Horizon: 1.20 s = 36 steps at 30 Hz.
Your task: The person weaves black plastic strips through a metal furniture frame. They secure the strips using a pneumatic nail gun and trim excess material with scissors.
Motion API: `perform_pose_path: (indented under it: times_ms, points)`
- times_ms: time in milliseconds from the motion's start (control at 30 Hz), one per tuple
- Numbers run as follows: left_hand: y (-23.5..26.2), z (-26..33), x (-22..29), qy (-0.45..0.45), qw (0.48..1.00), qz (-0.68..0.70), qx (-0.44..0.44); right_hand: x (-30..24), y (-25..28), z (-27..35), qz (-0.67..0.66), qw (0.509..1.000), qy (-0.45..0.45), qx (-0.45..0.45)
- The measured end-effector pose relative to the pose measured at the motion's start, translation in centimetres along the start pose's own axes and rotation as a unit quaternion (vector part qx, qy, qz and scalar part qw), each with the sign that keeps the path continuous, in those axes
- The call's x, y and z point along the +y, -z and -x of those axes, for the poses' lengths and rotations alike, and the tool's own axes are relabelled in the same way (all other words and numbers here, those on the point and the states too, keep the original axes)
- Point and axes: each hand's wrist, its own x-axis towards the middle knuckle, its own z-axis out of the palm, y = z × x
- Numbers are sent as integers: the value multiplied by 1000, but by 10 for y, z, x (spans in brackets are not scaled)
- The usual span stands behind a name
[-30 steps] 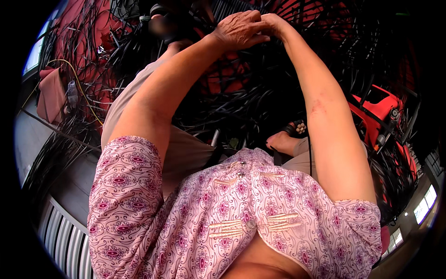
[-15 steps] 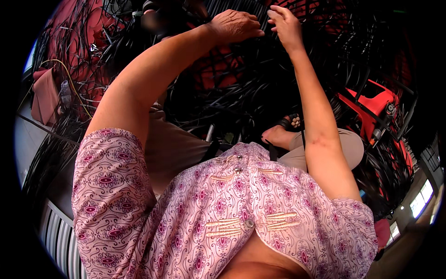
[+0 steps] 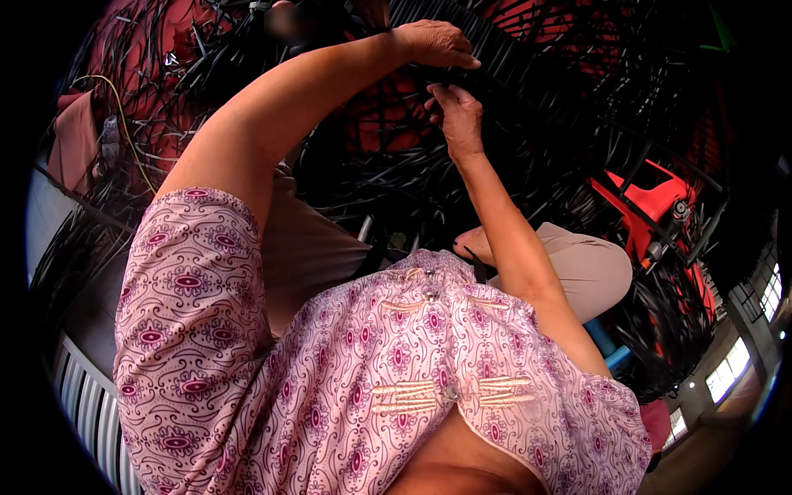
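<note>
Strips (image 3: 363, 186): spread before the person (image 3: 363, 355). Left hand (image 3: 439, 43): beyond right hand (image 3: 462, 122). Cloth (image 3: 73, 142): far left; cord (image 3: 125, 124) just right of it. Slatted panel (image 3: 92, 412): near left. Window (image 3: 729, 371): far right.

The strips (image 3: 502, 64) are black, the shirt (image 3: 371, 356) purple-patterned pink.

"What's under the left hand (image 3: 437, 44)?"
"Can't tell. Its palm is hidden, so any grip on the black strips (image 3: 505, 54) is out of sight."
"And the right hand (image 3: 460, 120)?"
"Its fingertips blend into the dark; whether they pinch a strip is unclear."
"The top edge?"
"It cuts off the strips, and a blurred patch (image 3: 289, 21) there is unreadable."
"That foot (image 3: 469, 245)?"
"Partly covered by the right arm (image 3: 516, 231)."
"The blue thing (image 3: 612, 355)?"
"Half hidden, too little to name. The shirt (image 3: 330, 396) runs off below."
</note>
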Motion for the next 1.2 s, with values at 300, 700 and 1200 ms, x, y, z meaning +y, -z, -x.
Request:
perform_pose_path:
  times_ms: [300, 700, 1200]
  points:
    - [-1, 8, -7, 12, 994, 86, 59, -78, 30, -5, -12, 989, -138, -60]
    - [-22, 40, 25, 26, 971, 16, 239, -110, 42, -16, 84, 989, -89, -77]
    - [-37, 23, -22, -75, 957, -19, 278, -34, 44, -24, 493, 762, 419, 27]
